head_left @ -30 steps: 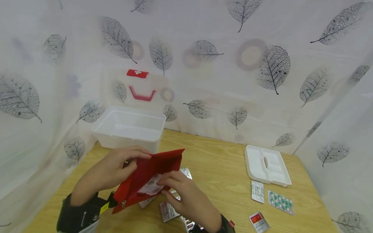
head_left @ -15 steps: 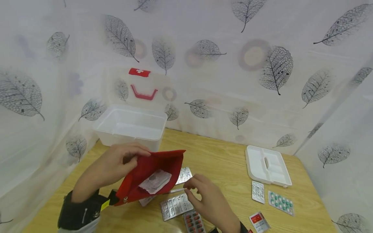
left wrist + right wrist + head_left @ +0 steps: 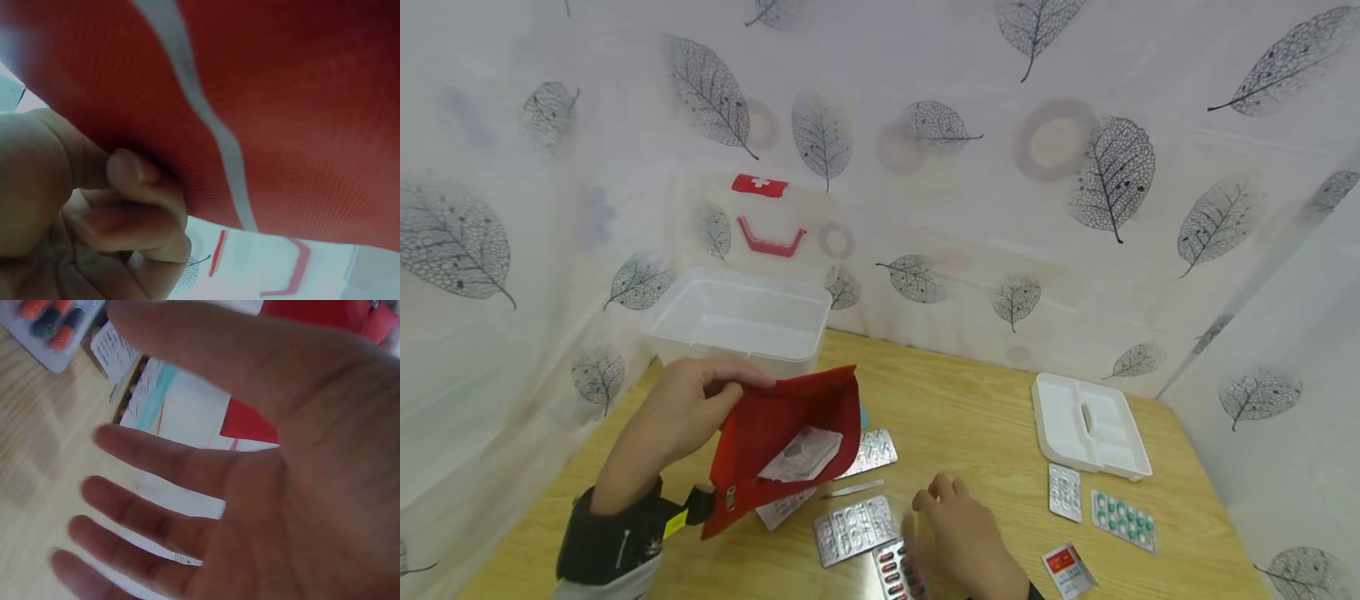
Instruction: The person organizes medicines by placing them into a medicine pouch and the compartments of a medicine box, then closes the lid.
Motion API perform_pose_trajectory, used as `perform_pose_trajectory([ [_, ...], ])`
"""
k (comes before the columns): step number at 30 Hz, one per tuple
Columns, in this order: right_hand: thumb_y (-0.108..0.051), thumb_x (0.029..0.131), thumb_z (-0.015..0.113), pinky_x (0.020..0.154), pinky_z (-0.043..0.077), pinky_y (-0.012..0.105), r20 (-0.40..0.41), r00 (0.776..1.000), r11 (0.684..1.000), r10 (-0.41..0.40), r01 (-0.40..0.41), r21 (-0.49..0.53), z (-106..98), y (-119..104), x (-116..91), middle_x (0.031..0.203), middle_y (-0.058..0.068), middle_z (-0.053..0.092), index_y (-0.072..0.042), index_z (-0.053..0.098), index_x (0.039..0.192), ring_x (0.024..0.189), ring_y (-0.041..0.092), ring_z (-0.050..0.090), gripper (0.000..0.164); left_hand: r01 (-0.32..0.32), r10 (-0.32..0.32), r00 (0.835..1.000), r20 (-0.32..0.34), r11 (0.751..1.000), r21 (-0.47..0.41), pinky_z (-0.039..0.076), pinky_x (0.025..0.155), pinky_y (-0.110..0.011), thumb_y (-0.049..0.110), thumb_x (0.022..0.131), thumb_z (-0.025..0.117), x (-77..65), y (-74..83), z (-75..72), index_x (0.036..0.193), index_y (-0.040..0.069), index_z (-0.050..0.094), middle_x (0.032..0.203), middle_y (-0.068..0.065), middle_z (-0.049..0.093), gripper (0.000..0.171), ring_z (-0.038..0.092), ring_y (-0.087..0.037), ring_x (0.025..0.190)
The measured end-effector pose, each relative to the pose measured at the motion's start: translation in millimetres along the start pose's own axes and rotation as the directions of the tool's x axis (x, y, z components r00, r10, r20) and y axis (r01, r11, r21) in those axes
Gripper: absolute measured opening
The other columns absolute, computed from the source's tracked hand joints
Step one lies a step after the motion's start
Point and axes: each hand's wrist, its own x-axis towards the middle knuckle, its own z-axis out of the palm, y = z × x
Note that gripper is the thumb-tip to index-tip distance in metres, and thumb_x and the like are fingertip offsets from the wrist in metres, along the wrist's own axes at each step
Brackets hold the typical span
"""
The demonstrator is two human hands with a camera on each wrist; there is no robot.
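My left hand (image 3: 688, 412) pinches the upper edge of a red fabric pouch (image 3: 752, 429), holding its mouth wide. Inside the pouch lies a flat white packet (image 3: 802, 454). In the left wrist view, the fingers (image 3: 137, 212) bend at the edge of the red cloth (image 3: 300, 156), which has a grey stripe. My right hand (image 3: 964, 529) is over the table, beside a blister pack of red-and-black capsules (image 3: 891, 575). The right wrist view has its fingers spread and the palm bare, with the capsule pack (image 3: 53, 331) past the thumb.
Silver blister packs (image 3: 855, 530) and a thin pale stick (image 3: 853, 489) lie near the pouch. A white box (image 3: 737, 321) stands behind. At right are a white divided tray (image 3: 1060, 417), a silver blister (image 3: 1064, 492), a green-capsule pack (image 3: 1123, 521) and a red-and-white sachet (image 3: 1067, 571).
My right hand has left the packet in the pouch and moved right and down toward the capsule pack. The left hand and pouch have shifted slightly left.
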Motion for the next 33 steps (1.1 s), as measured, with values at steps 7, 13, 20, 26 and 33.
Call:
perform_pose_trajectory([
  [7, -0.044, 0.068, 0.090, 0.056, 0.041, 0.028, 0.141, 0.990, 0.998, 0.028, -0.021, -0.051, 8.4, -5.5, 3.0, 0.096, -0.005, 0.049, -0.022, 0.065, 0.091, 0.083, 0.014, 0.044, 0.040, 0.037, -0.036, 0.999, 0.015, 0.998, -0.053, 0.061, 0.072, -0.029, 0.003, 0.095, 0.061, -0.1, -0.5, 1.4, 0.105, 0.016, 0.079, 0.110, -0.007, 0.073, 0.025, 0.068, -0.021, 0.086],
  [13, -0.043, 0.061, 0.093, 0.055, 0.041, 0.027, 0.148, 0.988, 0.997, 0.049, -0.039, -0.072, 17.8, -6.6, 3.3, 0.094, -0.004, 0.045, -0.021, 0.061, 0.092, 0.081, 0.013, 0.043, 0.049, 0.042, -0.041, 0.999, 0.027, 0.998, -0.051, 0.060, 0.072, -0.027, 0.002, 0.094, 0.060, 0.9, -2.3, 4.2, 0.105, 0.017, 0.079, 0.109, -0.006, 0.074, 0.026, 0.067, -0.021, 0.085],
  [20, -0.036, 0.058, 0.095, 0.055, 0.040, 0.026, 0.156, 0.987, 0.998, 0.039, -0.031, -0.054, 19.4, -4.6, 5.8, 0.095, -0.004, 0.045, -0.017, 0.061, 0.094, 0.083, 0.013, 0.042, 0.053, 0.019, -0.019, 1.000, -0.002, 1.000, 0.010, 0.057, 0.071, -0.024, 0.002, 0.094, 0.058, 3.0, -2.8, 5.8, 0.104, 0.019, 0.080, 0.108, -0.003, 0.074, 0.029, 0.062, -0.021, 0.083],
  [26, -0.031, 0.059, 0.094, 0.058, 0.040, 0.025, 0.141, 0.989, 0.997, -0.054, 0.061, -0.048, 13.0, 0.8, 4.6, 0.084, -0.010, 0.048, -0.018, 0.057, 0.093, 0.073, 0.007, 0.045, 0.051, 0.016, -0.016, 1.000, 0.003, 1.000, -0.011, 0.059, 0.073, -0.026, 0.001, 0.094, 0.056, 4.5, -0.9, 8.2, 0.109, 0.017, 0.078, 0.113, -0.006, 0.073, 0.031, 0.064, -0.022, 0.086],
  [33, -0.015, 0.069, 0.089, 0.054, 0.041, 0.023, 0.188, 0.978, 0.981, -0.091, 0.056, 0.185, 5.2, 10.8, 3.3, 0.072, -0.013, 0.050, -0.020, 0.047, 0.097, 0.060, 0.004, 0.045, 0.051, -0.004, 0.004, 1.000, 0.011, 0.999, -0.032, 0.061, 0.073, -0.027, -0.001, 0.093, 0.056, 6.6, -1.4, 10.0, 0.112, 0.015, 0.077, 0.115, -0.009, 0.072, 0.032, 0.064, -0.023, 0.086],
])
